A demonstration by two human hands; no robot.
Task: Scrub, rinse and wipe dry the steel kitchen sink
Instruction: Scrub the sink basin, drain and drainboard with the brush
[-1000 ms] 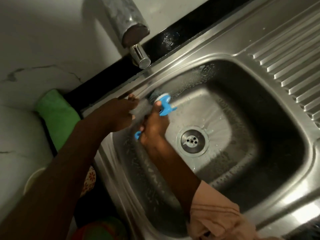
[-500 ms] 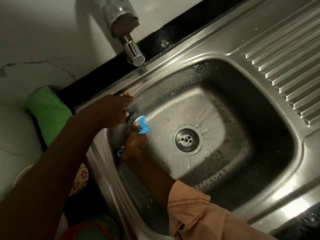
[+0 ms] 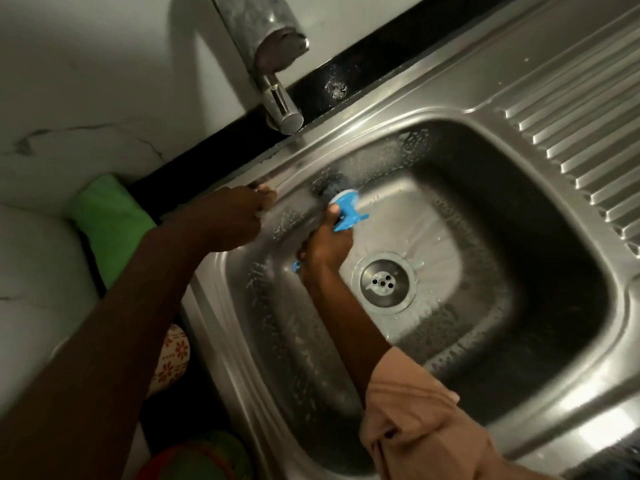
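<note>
A person's right hand [image 3: 325, 249] grips a blue-handled scrub brush [image 3: 343, 207], pressing its dark bristles against the soapy back-left wall of the steel sink [image 3: 519, 237] set in the counter. The left hand [image 3: 228, 216] rests on the sink's rim, fingers curled over the edge, apparently for bracing. A green cloth [image 3: 110, 223] lies beside the sink, likely waiting for drying.
</note>
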